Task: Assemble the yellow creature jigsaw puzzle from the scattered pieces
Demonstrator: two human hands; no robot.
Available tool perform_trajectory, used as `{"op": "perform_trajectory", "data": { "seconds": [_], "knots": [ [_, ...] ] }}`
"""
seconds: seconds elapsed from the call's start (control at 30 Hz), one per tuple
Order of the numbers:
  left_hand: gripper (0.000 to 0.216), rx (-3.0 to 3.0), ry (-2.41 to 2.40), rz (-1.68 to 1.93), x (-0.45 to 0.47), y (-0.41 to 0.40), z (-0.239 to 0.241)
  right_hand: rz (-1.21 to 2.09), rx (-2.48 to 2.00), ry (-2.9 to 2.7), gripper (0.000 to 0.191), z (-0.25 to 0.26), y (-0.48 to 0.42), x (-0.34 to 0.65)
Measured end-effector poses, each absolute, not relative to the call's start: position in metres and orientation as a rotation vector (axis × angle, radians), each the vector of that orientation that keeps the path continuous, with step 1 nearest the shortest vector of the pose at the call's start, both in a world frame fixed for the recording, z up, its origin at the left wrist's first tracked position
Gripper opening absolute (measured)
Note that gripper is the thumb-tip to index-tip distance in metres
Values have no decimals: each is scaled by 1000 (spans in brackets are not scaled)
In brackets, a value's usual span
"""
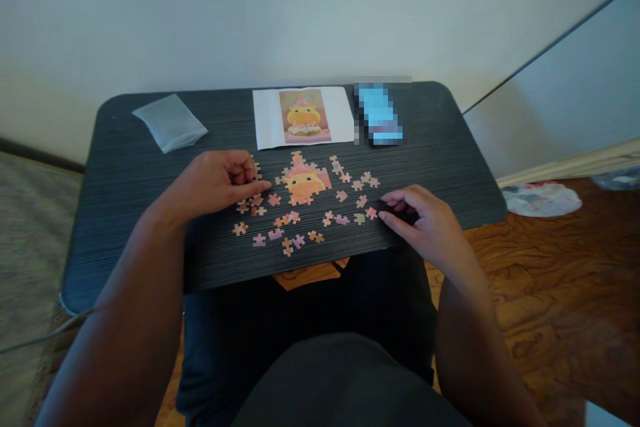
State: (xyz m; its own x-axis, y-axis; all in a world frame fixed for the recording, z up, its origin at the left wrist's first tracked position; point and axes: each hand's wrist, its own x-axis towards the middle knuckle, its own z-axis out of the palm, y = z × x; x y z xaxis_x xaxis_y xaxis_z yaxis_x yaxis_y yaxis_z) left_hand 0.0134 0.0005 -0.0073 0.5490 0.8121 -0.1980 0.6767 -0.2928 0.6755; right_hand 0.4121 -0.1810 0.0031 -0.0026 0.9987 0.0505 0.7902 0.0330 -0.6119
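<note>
A partly joined jigsaw puzzle (pixel 306 183) of a yellow cartoon figure with a pink hat lies mid-table. My left hand (pixel 220 177) hovers at its left, over several loose pieces; the thumb stretches toward the puzzle, apart from the curled fingers, and nothing shows between them. To the right, my right hand (pixel 420 217) has thumb and fingers apart, holding nothing visible. Its thumb tip is beside a pink puzzle piece (pixel 371 213); whether they touch I cannot tell. More loose pieces, such as an orange one (pixel 287 246) and a purple one (pixel 275 233), are scattered in front.
Behind the puzzle, a white sheet (pixel 265 120) bears a printed picture (pixel 305 117) of the figure. A phone with a blurred screen (pixel 379 110) lies right of it, and a clear plastic bag (pixel 170 123) at the back left. The dark table (pixel 125 213) stands against a wall.
</note>
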Motion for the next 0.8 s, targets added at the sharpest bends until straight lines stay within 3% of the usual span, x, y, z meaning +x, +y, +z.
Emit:
{"op": "perform_trajectory", "data": {
  "seconds": [0.8],
  "knots": [
    [46,1982,1163,281,15,1,-6,558,-1751,-1896,14,0,-182,396]
  ]
}}
